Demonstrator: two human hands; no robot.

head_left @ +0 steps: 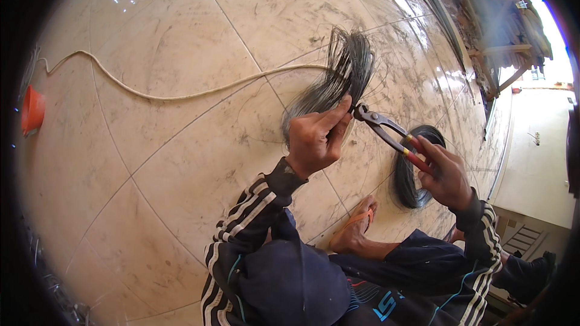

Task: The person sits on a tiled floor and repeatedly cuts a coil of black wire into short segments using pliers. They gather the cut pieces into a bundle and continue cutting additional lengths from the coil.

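My right hand (pixel 444 169) is closed around the red handles of a pair of end-cutting pincers (pixel 386 125). Their dark metal jaws point left and meet a small dark bit of wire (pixel 352 108) at the fingertips of my left hand (pixel 317 139). That hand is in a pinch with the thumb uppermost. Just beyond it, on the floor, lies a loose bundle of thin dark wire strands (pixel 350 63), fanned out at its far end; my left hand hides part of it. Below the pincers rests a coil of black wire (pixel 403 178), partly covered by my right hand.
A pale cable (pixel 181 95) runs across the stained tile floor (pixel 175 163) to the wire bundle. An orange container (pixel 32 110) stands at the far left. Stacked wood (pixel 501 18) is at the upper right. My sandalled foot (pixel 359 226) is near the coil.
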